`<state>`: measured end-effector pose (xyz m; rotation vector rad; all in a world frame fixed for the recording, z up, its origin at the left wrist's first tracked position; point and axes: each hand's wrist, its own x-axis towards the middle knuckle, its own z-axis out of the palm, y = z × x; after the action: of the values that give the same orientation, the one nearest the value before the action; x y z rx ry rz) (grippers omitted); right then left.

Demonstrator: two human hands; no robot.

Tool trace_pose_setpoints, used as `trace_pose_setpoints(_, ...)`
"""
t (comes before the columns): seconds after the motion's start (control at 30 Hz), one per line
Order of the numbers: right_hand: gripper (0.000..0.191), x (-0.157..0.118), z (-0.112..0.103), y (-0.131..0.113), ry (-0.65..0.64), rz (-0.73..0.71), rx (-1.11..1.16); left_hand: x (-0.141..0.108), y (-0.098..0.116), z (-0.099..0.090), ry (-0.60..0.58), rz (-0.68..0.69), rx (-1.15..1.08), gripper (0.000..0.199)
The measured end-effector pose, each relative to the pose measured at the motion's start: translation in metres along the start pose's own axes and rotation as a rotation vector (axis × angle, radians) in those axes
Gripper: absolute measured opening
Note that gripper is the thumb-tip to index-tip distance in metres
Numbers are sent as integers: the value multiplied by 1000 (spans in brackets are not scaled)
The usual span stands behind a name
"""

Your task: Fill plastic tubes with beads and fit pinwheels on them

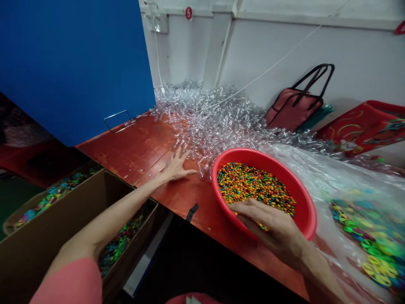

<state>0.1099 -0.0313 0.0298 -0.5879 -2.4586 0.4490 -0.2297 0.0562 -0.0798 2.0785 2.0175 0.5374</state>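
My left hand (176,167) has its fingers spread at the near edge of a heap of small transparent plastic tubes (218,118), over the orange-red tabletop. It holds nothing that I can see. My right hand (272,221) is over the near rim of a red plastic basin (308,202), fingers stretched out and thumb below them. Whether it touches the rim I cannot tell. Inside the basin lie many small round multicoloured beads or candies (253,183). A small black piece (192,212) sits at the table's front edge, between my hands.
Cardboard boxes (72,211) of colourful plastic pieces stand below the table at left. A blue panel (79,63) rises behind a wire handle (119,121). At right are a plastic bag (373,228) of colourful wheel-like pieces, a pink handbag (294,107) and a red bag (363,126).
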Motion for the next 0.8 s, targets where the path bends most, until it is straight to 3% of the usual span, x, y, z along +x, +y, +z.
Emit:
trace_pose_setpoints(0.07,28,11,-19,24,-8,37,-37,18,27,21,-94,-42,-29,111)
trace_pose_setpoints(0.17,24,34,-42,79,-8,135,-64,32,59,46,-179,23,-12,109)
trace_pose_setpoints(0.33,37,89,-62,197,-26,479,-168,60,81,57,-141,-2,18,63)
trace_pose_setpoints(0.43,47,121,-60,249,-189,608,-183,83,84,61,-65,4,-27,46)
trace_pose_setpoints(0.57,59,154,-47,282,-458,637,-121,120,80,78,116,61,-218,33)
trace_pose_setpoints(0.63,65,166,-37,290,-523,636,-119,140,77,87,244,94,-375,33)
trace_pose_setpoints(0.8,67,178,-18,304,-472,628,45,183,79,97,401,1,-638,38)
